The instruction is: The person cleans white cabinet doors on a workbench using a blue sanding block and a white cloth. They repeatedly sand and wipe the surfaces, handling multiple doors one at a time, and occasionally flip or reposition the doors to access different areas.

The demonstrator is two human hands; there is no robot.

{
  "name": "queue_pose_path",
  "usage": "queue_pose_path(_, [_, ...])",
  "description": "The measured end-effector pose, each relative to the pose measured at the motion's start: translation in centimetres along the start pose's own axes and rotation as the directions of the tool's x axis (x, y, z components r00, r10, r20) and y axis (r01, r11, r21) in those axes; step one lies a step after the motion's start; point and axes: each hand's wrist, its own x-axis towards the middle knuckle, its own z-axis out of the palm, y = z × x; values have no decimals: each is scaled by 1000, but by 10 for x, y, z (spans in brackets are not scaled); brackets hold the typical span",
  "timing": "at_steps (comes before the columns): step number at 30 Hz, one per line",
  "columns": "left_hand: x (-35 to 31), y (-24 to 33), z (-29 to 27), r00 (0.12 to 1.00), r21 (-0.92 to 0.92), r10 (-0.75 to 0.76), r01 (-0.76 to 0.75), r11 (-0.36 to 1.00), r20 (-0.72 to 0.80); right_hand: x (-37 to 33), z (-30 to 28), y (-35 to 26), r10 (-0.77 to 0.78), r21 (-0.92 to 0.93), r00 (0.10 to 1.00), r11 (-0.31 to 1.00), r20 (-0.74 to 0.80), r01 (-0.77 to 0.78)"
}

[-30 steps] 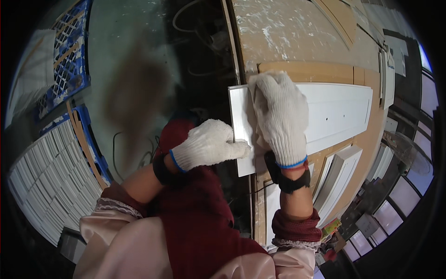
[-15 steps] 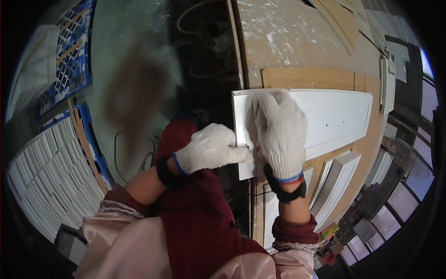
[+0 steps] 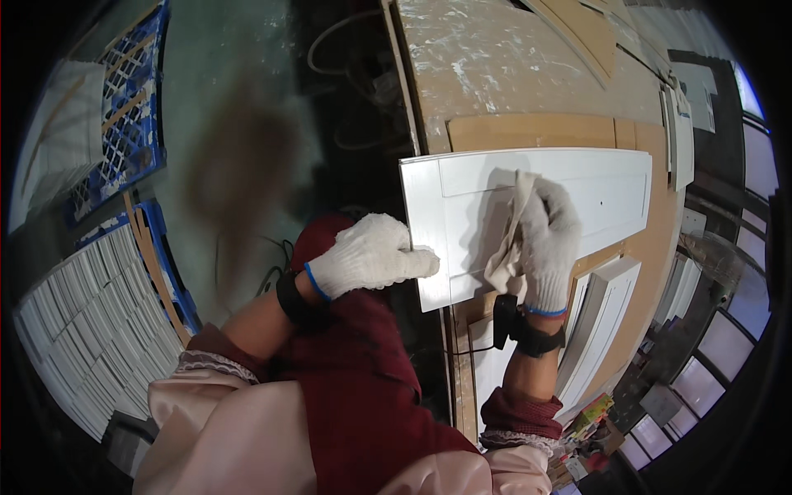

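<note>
A white door panel (image 3: 462, 177) with a recessed middle and a small dark hole lies on the workbench, its near-left end jutting past the bench edge. My left hand (image 3: 371, 254), in a white knitted glove, grips that end with the thumb on top; its other fingers are partly hidden under the rim. In my right hand (image 3: 551, 239), gloved the same way, is a bunched beige cloth (image 3: 505, 262). This hand is over the panel's middle, casting a shadow on the surface. Whether the cloth touches the panel, I cannot tell.
Brown boards (image 3: 528, 130) lie beyond the panel on the paint-marked workbench (image 3: 462, 74). More white panels (image 3: 598, 322) rest on its near right part. To the left, a stack of white strips (image 3: 87, 322) stands by a blue plastic pallet (image 3: 132, 124).
My right hand has moved right along the panel and turned, so the beige cloth now shows. The left hand keeps its grip at the panel's end.
</note>
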Motion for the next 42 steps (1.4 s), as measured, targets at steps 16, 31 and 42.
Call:
queue_pose_path(16, [4,0,6,999,-86,33,-36,996,-39,-53,-30,45,-203,-294,975,930,88,220])
queue_pose_path(31, [4,0,3,999,139,9,-4,990,-33,-23,55,-29,-589,-624,701,384,402,680])
queue_pose_path(42, [4,8,1,997,299,-59,69,952,-43,-21,54,-20,-591,-597,661,344,463,725])
